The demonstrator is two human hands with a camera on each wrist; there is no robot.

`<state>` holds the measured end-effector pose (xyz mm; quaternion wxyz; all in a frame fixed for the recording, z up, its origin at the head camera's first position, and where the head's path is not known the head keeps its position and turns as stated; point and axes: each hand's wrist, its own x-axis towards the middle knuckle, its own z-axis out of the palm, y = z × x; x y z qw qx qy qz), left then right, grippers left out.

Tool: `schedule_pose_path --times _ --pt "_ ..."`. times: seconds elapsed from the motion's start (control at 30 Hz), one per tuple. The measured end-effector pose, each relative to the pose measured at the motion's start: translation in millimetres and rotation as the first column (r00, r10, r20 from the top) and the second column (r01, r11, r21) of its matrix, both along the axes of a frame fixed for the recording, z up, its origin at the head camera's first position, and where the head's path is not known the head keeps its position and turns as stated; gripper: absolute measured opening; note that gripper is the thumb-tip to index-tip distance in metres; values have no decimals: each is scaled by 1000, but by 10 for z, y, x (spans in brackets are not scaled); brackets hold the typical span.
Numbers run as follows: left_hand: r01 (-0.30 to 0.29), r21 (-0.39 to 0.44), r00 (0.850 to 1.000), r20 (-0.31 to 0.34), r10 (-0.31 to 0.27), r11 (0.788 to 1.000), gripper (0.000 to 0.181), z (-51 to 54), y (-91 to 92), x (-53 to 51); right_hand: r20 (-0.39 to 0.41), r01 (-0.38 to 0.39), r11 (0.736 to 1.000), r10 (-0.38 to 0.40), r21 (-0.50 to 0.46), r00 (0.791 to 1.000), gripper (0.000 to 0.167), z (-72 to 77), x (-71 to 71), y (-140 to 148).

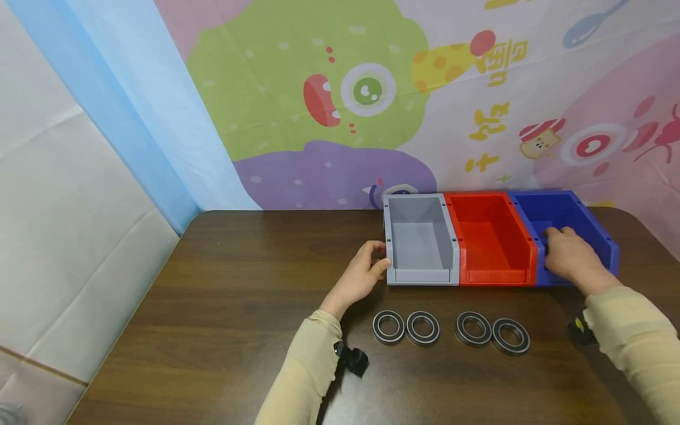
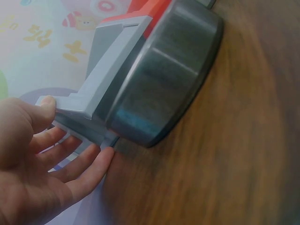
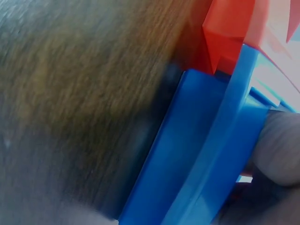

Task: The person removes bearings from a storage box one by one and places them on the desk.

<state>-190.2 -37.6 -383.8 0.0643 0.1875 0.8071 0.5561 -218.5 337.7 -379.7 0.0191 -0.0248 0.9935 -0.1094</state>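
At the left of a joined row stands a grey bin [image 1: 422, 275]; a red bin [image 1: 496, 276] is in the middle and a blue bin [image 1: 607, 254] at the right. My left hand [image 1: 358, 274] touches the grey bin's left side. In the left wrist view its thumb [image 2: 45, 108] rests on the rim, with the other fingers loosely spread along the side below. My right hand [image 1: 574, 257] reaches into the blue bin, its fingers bent near the bin's left wall. Whether those fingers hold anything is hidden.
Several ball bearings [image 1: 388, 327] lie flat in two pairs on the brown table [image 1: 223, 330], in front of the bins. A printed cloth [image 1: 319, 77] hangs directly behind the table's back edge. A pale wall [image 1: 69, 195] stands at the left.
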Motion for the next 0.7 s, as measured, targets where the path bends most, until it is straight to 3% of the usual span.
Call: schedule_pose_path --times 0.2,0.43,0.57,0.7 --pt "3 -6 1000 5 -3 1000 33 13 3 6 40 5 1000 -5 18 999 46 26 -9 12" --pt "4 -6 1000 2 -4 1000 33 14 5 7 32 40 996 -43 80 999 43 29 12 -2" --pt "5 -3 1000 7 -5 1000 33 12 5 5 74 81 996 -84 45 994 44 35 21 15" --pt "4 2 1000 11 -4 1000 32 6 4 -2 102 77 997 -78 16 992 45 32 12 41"
